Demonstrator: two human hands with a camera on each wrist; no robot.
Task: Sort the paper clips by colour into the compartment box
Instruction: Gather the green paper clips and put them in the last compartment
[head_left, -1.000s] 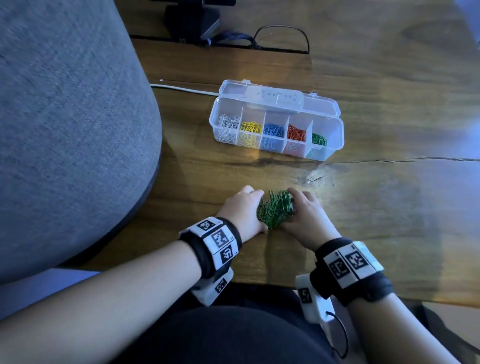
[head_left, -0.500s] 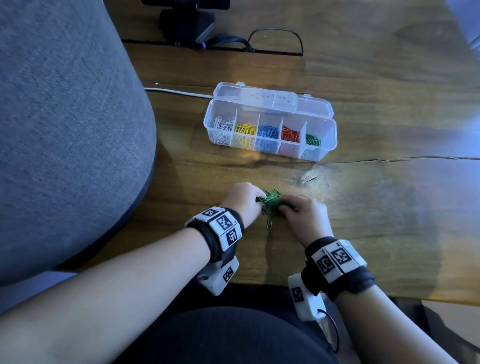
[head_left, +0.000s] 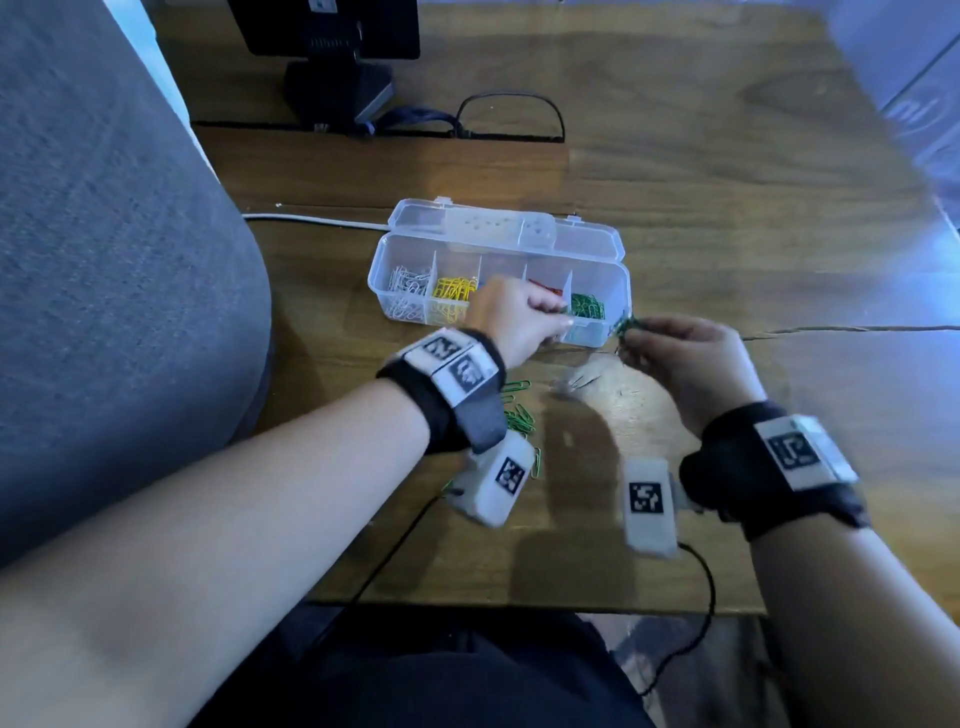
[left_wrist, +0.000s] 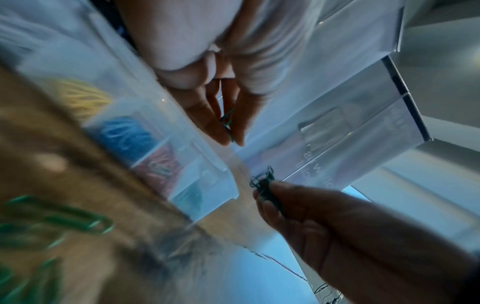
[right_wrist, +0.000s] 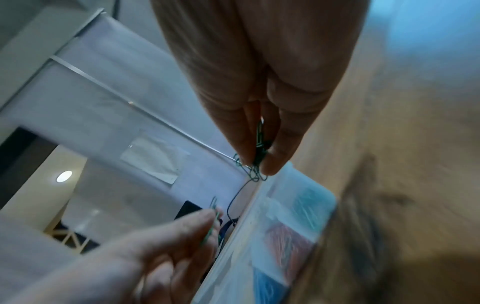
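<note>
Both hands hang above the wooden table (head_left: 675, 218) in the head view. Over the near wall of the clear compartment box (head_left: 621, 291), the left hand (head_left: 519, 325) has its fingers drawn together, pinching something green that is too small to make out here. Just beside the box's right end, the right hand (head_left: 691, 358) pinches a tangled bunch of green paper clips (head_left: 626, 326) at its fingertips. The lid lies open behind the box. From left to right the box holds white paper clips (head_left: 408, 291), yellow paper clips (head_left: 453, 297), a compartment hidden by the left hand, a sliver of red, and a green pile (head_left: 587, 306) in the rightmost one. More loose green clips (head_left: 519, 415) lie on the table under the left wrist. A monitor stand (head_left: 337, 88) and a black cable (head_left: 509, 111) sit at the far edge, and a grey cushion (head_left: 104, 260) fills the left side.

From the left wrist, thumb and fingers close on a thin green clip (left_wrist: 228, 123), above the box's blue paper clips (left_wrist: 127, 133) and red paper clips (left_wrist: 158, 166). Opposite, the right hand holds its dark green tangle.

From the right wrist, the fingertips are clamped on the green tangle just above the box's end corner, with a few loops sticking out below. The left hand nearby pinches its own green clip.
</note>
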